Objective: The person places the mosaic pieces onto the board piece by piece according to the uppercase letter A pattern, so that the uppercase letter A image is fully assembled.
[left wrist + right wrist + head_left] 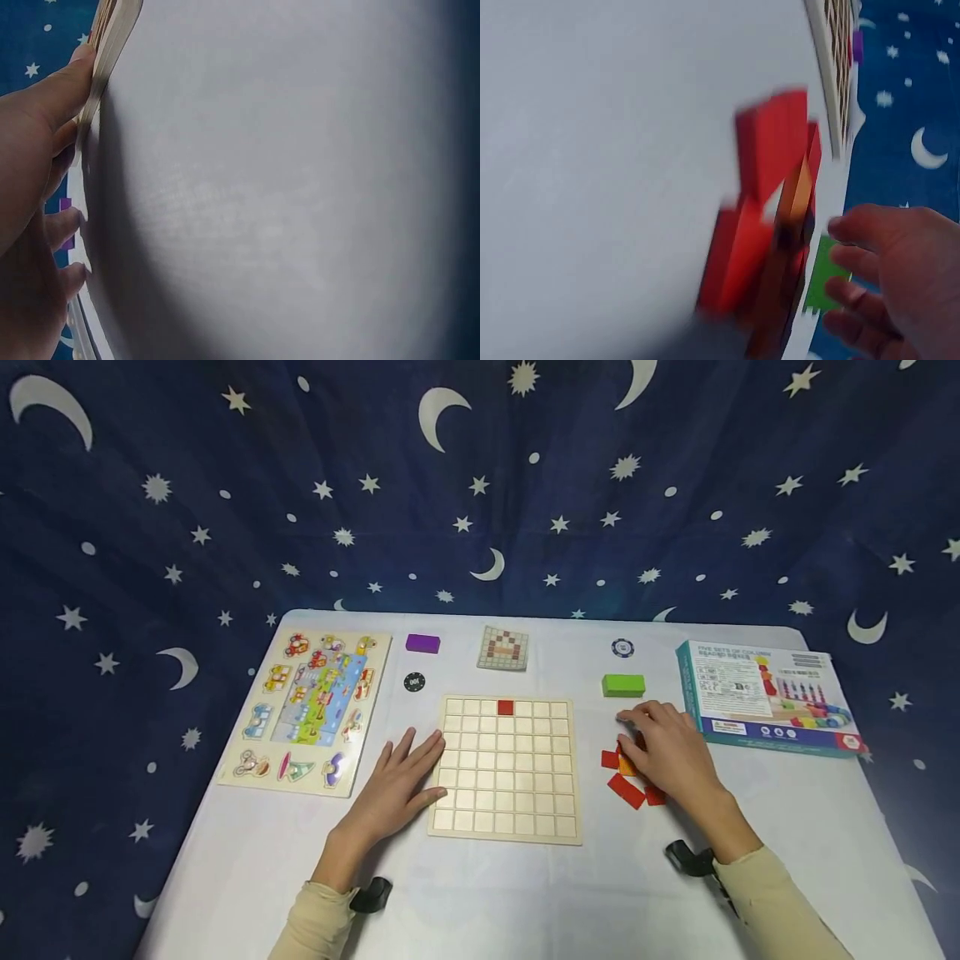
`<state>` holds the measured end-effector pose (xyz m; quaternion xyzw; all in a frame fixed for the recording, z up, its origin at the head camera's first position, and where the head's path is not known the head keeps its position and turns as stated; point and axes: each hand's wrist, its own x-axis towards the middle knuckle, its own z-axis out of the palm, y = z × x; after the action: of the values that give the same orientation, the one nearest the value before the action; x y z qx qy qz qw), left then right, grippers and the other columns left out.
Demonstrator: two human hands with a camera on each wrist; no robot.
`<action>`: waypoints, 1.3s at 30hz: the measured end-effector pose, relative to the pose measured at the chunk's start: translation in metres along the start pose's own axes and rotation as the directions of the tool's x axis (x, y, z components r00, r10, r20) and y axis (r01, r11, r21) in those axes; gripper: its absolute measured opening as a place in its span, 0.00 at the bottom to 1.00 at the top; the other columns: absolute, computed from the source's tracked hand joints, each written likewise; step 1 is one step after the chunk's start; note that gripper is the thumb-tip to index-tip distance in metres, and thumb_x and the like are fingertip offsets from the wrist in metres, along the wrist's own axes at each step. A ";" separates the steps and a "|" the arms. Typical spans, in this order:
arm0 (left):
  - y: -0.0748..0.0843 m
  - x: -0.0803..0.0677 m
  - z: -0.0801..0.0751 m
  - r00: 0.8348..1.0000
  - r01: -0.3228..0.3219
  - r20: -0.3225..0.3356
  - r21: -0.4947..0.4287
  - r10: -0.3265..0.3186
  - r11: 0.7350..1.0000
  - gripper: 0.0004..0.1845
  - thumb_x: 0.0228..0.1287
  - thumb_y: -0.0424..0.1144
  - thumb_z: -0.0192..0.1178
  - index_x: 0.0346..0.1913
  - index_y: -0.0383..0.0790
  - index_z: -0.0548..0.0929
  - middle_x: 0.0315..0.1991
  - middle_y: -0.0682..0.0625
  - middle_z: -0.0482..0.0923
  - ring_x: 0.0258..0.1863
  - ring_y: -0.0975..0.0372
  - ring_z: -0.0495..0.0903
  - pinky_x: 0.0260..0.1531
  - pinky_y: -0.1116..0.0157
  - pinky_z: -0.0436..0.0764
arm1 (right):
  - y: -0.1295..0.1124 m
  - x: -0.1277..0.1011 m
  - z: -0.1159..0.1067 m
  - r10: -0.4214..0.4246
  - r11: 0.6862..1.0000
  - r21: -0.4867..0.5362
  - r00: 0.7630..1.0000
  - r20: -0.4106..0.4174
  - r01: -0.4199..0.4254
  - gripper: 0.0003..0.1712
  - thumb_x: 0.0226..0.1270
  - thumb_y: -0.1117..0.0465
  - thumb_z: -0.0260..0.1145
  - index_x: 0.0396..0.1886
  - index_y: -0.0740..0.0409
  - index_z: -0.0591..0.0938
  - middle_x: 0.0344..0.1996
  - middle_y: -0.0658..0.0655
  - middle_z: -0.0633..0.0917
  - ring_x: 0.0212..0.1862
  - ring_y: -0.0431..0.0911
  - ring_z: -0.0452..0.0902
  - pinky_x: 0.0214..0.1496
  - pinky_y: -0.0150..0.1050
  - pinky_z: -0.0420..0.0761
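A wooden grid board (504,770) lies flat in front of me, with one red square tile (506,707) in its far row. My left hand (397,781) rests at the board's left side, fingers spread, thumb and fingertips at the rim. In the left wrist view the thumb touches the board's edge (112,56). My right hand (670,750) hovers over a small pile of red tiles (627,791) and an orange tile (627,766). Its fingers are loosely bent, with a gap between thumb and forefinger. The right wrist view shows nothing in that hand, beside the blurred red tiles (772,142).
Behind the board lies a pattern card (502,648). A purple block (423,644) and a black chip (414,682) are left of it. A green block (623,686), a blue-white chip (622,647) and a toy box (772,697) stand right. A picture puzzle (251,710) lies far left.
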<state>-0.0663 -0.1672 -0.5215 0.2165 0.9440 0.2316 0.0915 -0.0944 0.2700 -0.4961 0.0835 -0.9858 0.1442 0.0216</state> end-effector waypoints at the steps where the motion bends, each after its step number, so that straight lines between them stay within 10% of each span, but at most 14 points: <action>1: -0.001 -0.001 0.000 1.000 0.004 -0.002 0.003 -0.004 1.000 0.43 0.74 0.56 0.64 0.85 0.49 0.61 0.86 0.53 0.57 0.89 0.44 0.47 0.85 0.34 0.46 | 0.004 -0.003 -0.002 0.019 1.000 -0.012 1.000 0.001 -0.019 0.24 0.65 0.56 0.77 0.58 0.61 0.88 0.53 0.66 0.85 0.55 0.61 0.78 0.55 0.57 0.78; 20: -0.002 -0.004 -0.001 1.000 0.007 -0.006 0.023 -0.007 1.000 0.43 0.75 0.57 0.63 0.85 0.49 0.60 0.87 0.53 0.57 0.89 0.44 0.47 0.85 0.34 0.47 | 0.019 -0.019 -0.003 0.056 0.998 0.011 0.997 -0.043 -0.056 0.24 0.62 0.60 0.79 0.56 0.67 0.89 0.48 0.71 0.88 0.49 0.64 0.81 0.48 0.58 0.80; 28: 0.000 0.002 -0.002 1.000 -0.019 0.004 0.022 0.019 1.000 0.43 0.76 0.58 0.62 0.86 0.49 0.59 0.87 0.54 0.56 0.89 0.44 0.46 0.85 0.34 0.47 | 0.021 -0.021 -0.002 0.074 0.997 0.035 0.977 -0.199 -0.069 0.22 0.57 0.62 0.80 0.51 0.67 0.90 0.45 0.71 0.89 0.46 0.64 0.82 0.42 0.52 0.74; 39: 0.001 0.001 -0.004 1.000 -0.010 0.012 0.035 0.010 0.999 0.42 0.76 0.58 0.62 0.85 0.49 0.60 0.87 0.53 0.57 0.88 0.44 0.48 0.85 0.33 0.49 | -0.013 0.001 0.007 -0.012 0.998 0.061 0.979 -0.204 0.025 0.18 0.63 0.59 0.75 0.50 0.62 0.90 0.44 0.66 0.90 0.44 0.60 0.83 0.42 0.51 0.74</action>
<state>-0.0681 -0.1671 -0.5179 0.2242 0.9462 0.2143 0.0921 -0.0929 0.2558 -0.4987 0.0784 -0.9725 0.1831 0.1208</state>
